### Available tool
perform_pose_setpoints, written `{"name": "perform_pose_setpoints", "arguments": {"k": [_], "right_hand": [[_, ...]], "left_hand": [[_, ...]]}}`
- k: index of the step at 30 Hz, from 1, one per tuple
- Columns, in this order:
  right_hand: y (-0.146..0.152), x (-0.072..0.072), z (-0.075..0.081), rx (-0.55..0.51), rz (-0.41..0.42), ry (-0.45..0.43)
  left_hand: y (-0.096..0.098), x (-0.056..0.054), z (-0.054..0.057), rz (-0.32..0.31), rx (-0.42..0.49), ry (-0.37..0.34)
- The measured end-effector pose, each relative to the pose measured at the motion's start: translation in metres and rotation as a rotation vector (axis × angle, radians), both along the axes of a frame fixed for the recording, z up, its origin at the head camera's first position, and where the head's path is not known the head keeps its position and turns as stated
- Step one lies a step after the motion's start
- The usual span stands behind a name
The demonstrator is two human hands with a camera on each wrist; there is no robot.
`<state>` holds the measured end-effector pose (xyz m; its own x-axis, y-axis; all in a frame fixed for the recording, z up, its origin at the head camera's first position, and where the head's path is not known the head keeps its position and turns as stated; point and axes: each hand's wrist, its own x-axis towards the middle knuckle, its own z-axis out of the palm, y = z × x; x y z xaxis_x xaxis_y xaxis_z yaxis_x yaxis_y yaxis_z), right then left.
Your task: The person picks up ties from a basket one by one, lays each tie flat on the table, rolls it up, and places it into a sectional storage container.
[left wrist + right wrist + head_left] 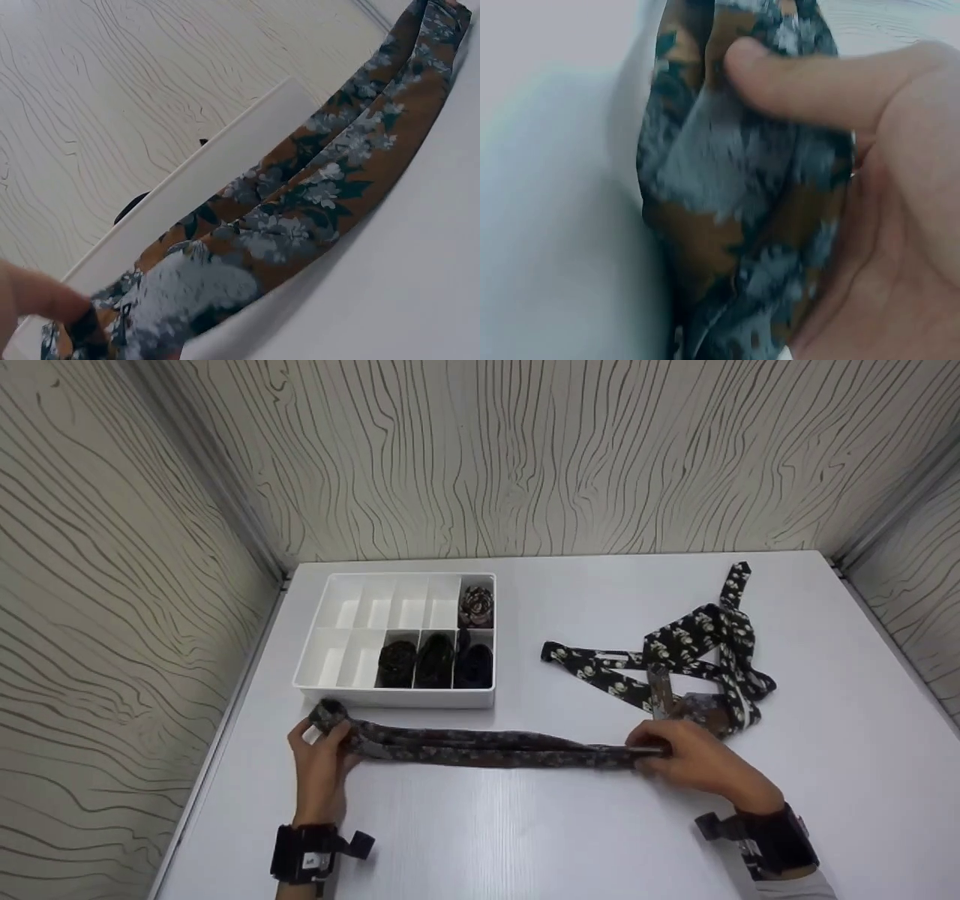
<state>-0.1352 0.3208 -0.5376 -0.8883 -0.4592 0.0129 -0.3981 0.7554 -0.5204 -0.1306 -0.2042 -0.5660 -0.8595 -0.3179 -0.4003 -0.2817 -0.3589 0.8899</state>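
A brown necktie with grey and green flowers stretches sideways between both hands, in front of the tray. My left hand grips its left end, which is bunched into a small loop or roll. In the left wrist view the necktie runs doubled away from the fingers. Toward its other end, my right hand pinches the fabric, thumb on top, as the right wrist view shows with the necktie folded across the fingers. More of the brown cloth trails behind the right hand, overlapping a black necktie with pale flowers.
A white divided tray stands behind the left part of the stretched necktie. Rolled dark neckties fill several front right compartments, and a brownish rolled necktie sits in the back right one. Patterned walls enclose the white table.
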Motion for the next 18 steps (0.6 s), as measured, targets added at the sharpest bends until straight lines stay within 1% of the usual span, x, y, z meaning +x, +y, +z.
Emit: {"name": "perform_pose_setpoints", "arguments": {"k": [2,4,6,7,9,10,12,13,15,18], "right_hand": [[0.002,0.0,-0.002,0.046,-0.005,0.082],[0.005,0.001,-0.004,0.093,-0.028,0.164],[0.007,0.001,-0.005,0.087,-0.048,0.19],[0.008,0.001,-0.004,0.073,-0.06,0.187],[0.011,0.0,-0.001,0.01,-0.072,0.167],[0.012,0.0,0.001,-0.023,-0.071,0.158],[0.014,-0.001,0.003,-0.059,-0.067,0.141],[0.015,-0.001,0.004,-0.06,-0.068,0.129],[0.019,0.0,0.006,-0.043,-0.084,0.072],[0.025,0.004,0.008,0.037,-0.116,-0.03]], "left_hand": [[-0.005,0.0,0.0,0.028,-0.029,-0.001],[-0.01,-0.001,-0.001,0.043,-0.053,-0.001],[-0.015,-0.001,0.0,0.051,-0.073,-0.007],[-0.017,-0.001,-0.001,0.055,-0.071,-0.005],[-0.022,0.0,-0.001,0.065,-0.066,-0.001],[-0.024,0.0,-0.001,0.07,-0.063,0.003],[-0.028,0.001,-0.001,0.079,-0.054,0.011],[-0.03,0.001,-0.001,0.081,-0.049,0.018],[-0.033,0.0,-0.001,0.089,-0.055,0.023],[-0.036,-0.002,-0.002,0.098,-0.086,0.033]]}}
